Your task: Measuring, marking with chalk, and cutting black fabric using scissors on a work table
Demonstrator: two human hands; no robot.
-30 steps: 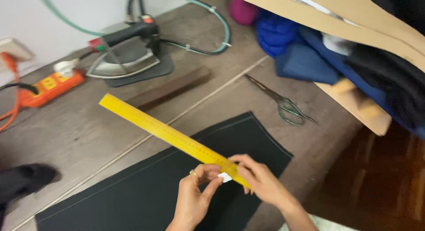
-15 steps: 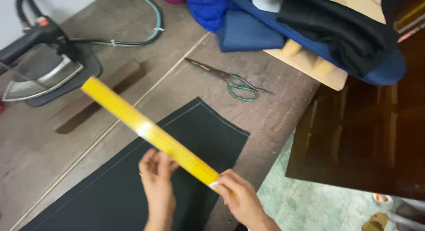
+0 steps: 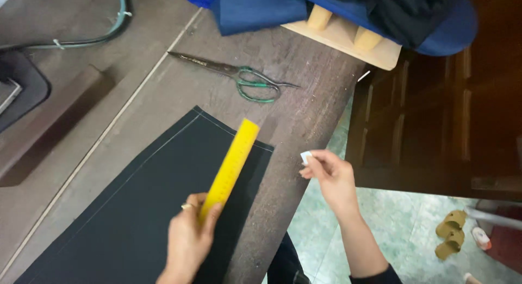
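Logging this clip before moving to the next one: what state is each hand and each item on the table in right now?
Left hand: gripping the ruler's near end.
Yellow ruler: held, lying across the dark cloth.
Right hand: off the table edge, pinching a small white piece.
Dark cloth: spread flat on the table.
Scissors: closed, lying untouched.
Blue fabric: piled at the far edge.

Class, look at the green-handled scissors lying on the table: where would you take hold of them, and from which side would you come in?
Take the scissors by the green loop handles, coming from the table's right edge. The loops lie flat at the right end, nearest the right hand, while the closed blades point away to the upper left, towards the cable. The right hand pinches a small white piece, and the left hand holds the yellow ruler.
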